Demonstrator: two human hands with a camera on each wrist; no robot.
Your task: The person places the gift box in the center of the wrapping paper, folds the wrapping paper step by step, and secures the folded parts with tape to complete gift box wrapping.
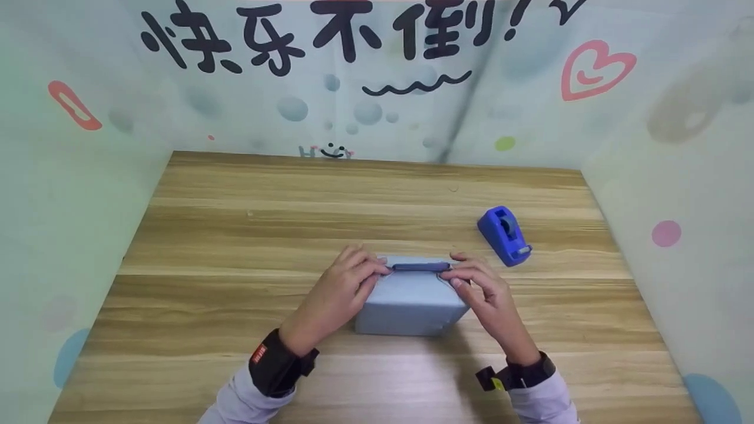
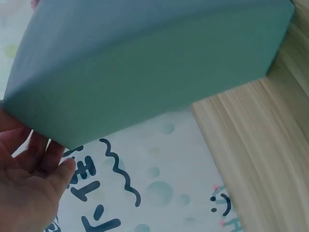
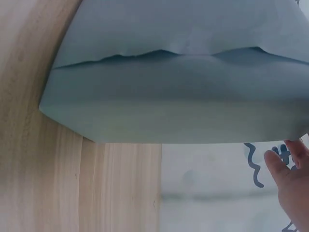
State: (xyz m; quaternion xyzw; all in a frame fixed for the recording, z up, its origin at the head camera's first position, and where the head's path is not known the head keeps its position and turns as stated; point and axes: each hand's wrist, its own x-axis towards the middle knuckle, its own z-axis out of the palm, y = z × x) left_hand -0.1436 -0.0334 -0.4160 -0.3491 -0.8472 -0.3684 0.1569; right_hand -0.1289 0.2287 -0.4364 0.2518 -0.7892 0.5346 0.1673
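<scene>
A light blue paper-wrapped package (image 1: 406, 318) stands on the table before me, with a narrow dark blue folded strip (image 1: 420, 267) along its top. My left hand (image 1: 339, 288) pinches the paper at the strip's left end. At the other end, my right hand (image 1: 492, 297) pinches the paper between thumb and fingers. The left wrist view has the package's smooth side (image 2: 159, 82) above my fingers at its corner. In the right wrist view, a wavy paper seam (image 3: 164, 52) crosses the end of the package, which hides part of my right fingers.
A blue tape dispenser (image 1: 505, 235) lies on the wooden table (image 1: 235, 235), beyond my right hand. Printed cloth walls (image 1: 365, 112) with black lettering and coloured dots border the back and both sides.
</scene>
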